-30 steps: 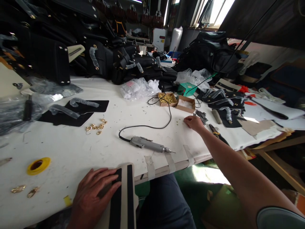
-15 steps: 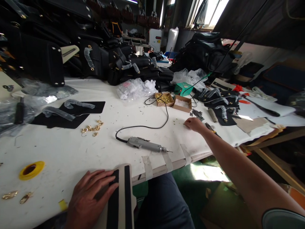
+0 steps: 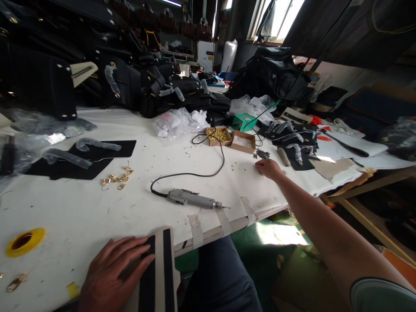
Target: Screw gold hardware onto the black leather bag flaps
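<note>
My left hand lies with fingers stretched out over a beige panel with black strips at the table's front edge. Part of the panel is hidden under the hand. Farther off, my right hand reaches down to the table with its fingers bent together. Whatever it may hold is too small to make out. Just behind its fingertips lie small dark metal plates, and a few tiny gold pieces are to its left. Between the hands rests a grey electric screwdriver, its bit pointing right.
Behind the screwdriver stand a box of gold hardware, a box of clear pieces and a green power unit. Gold clasps and yellow tape lie left. Black bags are piled behind; the screwdriver's cord crosses the table.
My right hand has shifted slightly right, away from the tiny gold pieces and closer to the dark plates. My left hand stays on the panel. The whole view has swung a little.
</note>
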### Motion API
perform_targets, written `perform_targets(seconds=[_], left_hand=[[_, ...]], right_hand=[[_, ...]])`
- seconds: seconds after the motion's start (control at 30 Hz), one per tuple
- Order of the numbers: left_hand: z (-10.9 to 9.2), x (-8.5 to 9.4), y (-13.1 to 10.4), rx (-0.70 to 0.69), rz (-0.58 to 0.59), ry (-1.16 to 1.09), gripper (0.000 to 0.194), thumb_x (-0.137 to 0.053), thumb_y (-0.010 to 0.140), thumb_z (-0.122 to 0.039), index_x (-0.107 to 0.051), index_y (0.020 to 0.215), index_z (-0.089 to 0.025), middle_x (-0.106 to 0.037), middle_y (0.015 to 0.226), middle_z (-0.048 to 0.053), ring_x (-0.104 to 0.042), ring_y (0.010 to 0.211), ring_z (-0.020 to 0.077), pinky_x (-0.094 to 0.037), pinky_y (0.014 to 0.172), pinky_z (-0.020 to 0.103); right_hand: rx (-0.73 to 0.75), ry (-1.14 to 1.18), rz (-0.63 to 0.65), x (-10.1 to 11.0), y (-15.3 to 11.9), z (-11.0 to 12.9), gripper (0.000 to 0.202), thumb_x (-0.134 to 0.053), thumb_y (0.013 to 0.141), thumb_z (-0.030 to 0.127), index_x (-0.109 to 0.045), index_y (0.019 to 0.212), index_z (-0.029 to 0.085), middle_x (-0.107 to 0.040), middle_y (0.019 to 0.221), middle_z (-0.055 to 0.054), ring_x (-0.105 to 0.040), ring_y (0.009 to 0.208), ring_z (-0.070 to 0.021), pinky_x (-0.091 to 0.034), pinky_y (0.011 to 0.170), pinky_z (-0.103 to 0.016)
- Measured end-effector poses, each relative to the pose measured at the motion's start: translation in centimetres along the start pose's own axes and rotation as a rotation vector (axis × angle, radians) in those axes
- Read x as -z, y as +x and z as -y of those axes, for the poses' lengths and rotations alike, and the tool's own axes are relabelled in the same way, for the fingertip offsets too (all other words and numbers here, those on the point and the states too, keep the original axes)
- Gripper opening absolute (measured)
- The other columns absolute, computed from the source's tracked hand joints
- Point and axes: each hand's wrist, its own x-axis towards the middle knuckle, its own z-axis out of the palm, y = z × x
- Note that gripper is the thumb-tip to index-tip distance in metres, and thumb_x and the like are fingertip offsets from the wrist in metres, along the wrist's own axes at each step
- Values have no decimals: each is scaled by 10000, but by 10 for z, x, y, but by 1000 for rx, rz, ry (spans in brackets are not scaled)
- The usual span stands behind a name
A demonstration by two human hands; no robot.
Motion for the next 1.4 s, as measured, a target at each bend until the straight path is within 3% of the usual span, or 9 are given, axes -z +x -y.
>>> perform_targets(seconds=[0.1, 0.23, 0.37, 0.5, 0.7, 1.0, 1.13, 1.23, 1.4], left_hand=[[7, 0, -3, -87, 40, 43, 302, -676, 943, -578, -788, 1062, -324, -812, 1168, 31, -736, 1116, 286, -509, 1098, 504], [14, 1, -5, -80, 60, 77, 283, -731, 907, -545, -789, 1075, -325, -801, 1204, 30, -727, 1133, 296, -517, 1094, 513], [6, 2, -1, -58, 45, 51, 258, -741, 901, -527, -797, 1055, -328, -810, 1165, 27, -733, 1109, 287, -544, 1055, 490], [-6, 3, 4, -1, -15, 8, 282, -690, 927, -573, -803, 1001, -325, -814, 1124, 30, -731, 1094, 289, -539, 1051, 493], [-11, 3, 5, 7, -24, -4, 266, -690, 934, -565, -799, 998, -331, -814, 1122, 16, -717, 1092, 288, -489, 1086, 506], [-13, 6, 6, -5, -27, 8, 242, -700, 939, -535, -793, 1004, -321, -815, 1113, 10, -717, 1081, 288, -476, 1067, 504], [-17, 6, 6, -6, -57, 16, 211, -704, 940, -501, -795, 985, -315, -819, 1102, 7, -715, 1087, 289, -460, 1083, 513], [-23, 8, 7, 32, -48, 9, 171, -716, 940, -451, -798, 987, -309, -819, 1114, 8, -713, 1105, 279, -465, 1097, 510], [-40, 13, 8, 122, -8, -38, 86, -759, 926, -349, -792, 968, -282, -823, 1108, 11, -701, 1126, 256, -454, 1128, 522]], right_hand=[[4, -40, -20, -8, 0, 1, 243, -673, 834, 281, -837, 1006, 232, -781, 857, -47, -688, 819, -223, -482, 726, -284], [8, -61, -34, -7, 3, 3, 175, -709, 788, 265, -824, 918, 241, -785, 977, -80, -682, 941, -276, -477, 740, -305], [-3, -13, 3, -5, 3, 7, 132, -695, 811, 279, -787, 872, 208, -756, 855, -90, -672, 808, -249, -478, 669, -300], [14, 106, 94, -15, -4, 14, 258, -595, 929, 369, -764, 966, 178, -699, 691, -40, -609, 598, -163, -474, 576, -252], [29, 127, 152, -34, -10, 25, 224, -639, 929, 360, -758, 903, 173, -653, 612, 2, -569, 549, -128, -423, 527, -232], [-38, -45, 177, -36, 1, 37, 312, -654, 1024, 463, -701, 1018, 154, -714, 923, -24, -667, 753, -140, -588, 727, -317], [-9, -96, 58, -36, -12, 42, 212, -693, 951, 369, -756, 1009, 176, -760, 901, -44, -691, 796, -178, -516, 698, -278], [49, -148, -31, -36, -28, 45, 216, -651, 930, 343, -786, 1032, 209, -788, 1021, -78, -697, 913, -222, -451, 693, -282], [112, -235, -21, -30, -51, 51, 275, -604, 946, 365, -822, 1002, 207, -777, 1127, -165, -677, 909, -276, -387, 695, -350]])
